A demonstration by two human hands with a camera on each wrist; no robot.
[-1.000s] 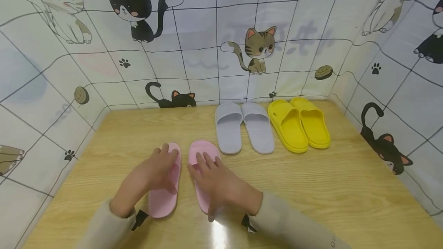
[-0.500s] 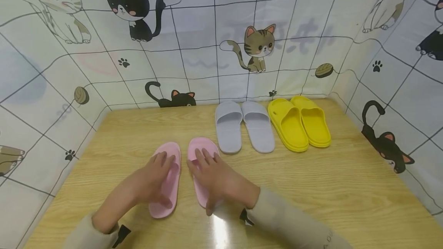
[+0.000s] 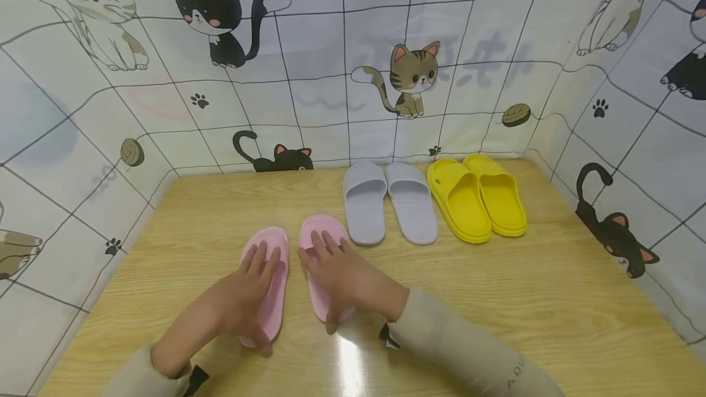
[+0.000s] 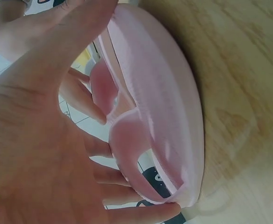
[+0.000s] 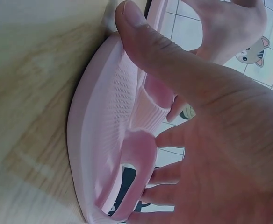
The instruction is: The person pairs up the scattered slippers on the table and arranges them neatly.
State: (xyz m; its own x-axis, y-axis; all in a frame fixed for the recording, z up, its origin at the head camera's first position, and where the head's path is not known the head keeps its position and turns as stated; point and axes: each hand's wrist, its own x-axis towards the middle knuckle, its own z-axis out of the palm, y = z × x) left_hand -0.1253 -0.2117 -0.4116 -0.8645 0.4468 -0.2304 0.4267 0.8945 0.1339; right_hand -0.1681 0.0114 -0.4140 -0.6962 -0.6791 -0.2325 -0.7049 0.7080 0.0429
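Two pink slippers lie side by side on a wooden surface, toes pointing away from me, with a gap between them. On the left pink slipper (image 3: 273, 236) rests my left hand (image 3: 234, 302). Its extended fingers touch the strap, and its thumb reaches the heel end, as the left wrist view shows on the slipper's side (image 4: 178, 102). My right hand (image 3: 339, 274) lies over the right pink slipper (image 3: 322, 224), fingers spread on the strap. In the right wrist view the thumb (image 5: 150, 44) extends to the heel end of that slipper (image 5: 87, 126).
A pair of grey slippers (image 3: 366, 216) stands against the back wall, right of the pink ones. Beside it are yellow slippers (image 3: 469, 207). Cat-printed sheeting (image 3: 309, 90) lines the back and both sides of the wooden surface (image 3: 496, 305).
The right pink slipper has slid slightly forward under my right hand. My left hand has shifted back, its fingers straighter and its thumb now at the heel. The left slipper has hardly moved.
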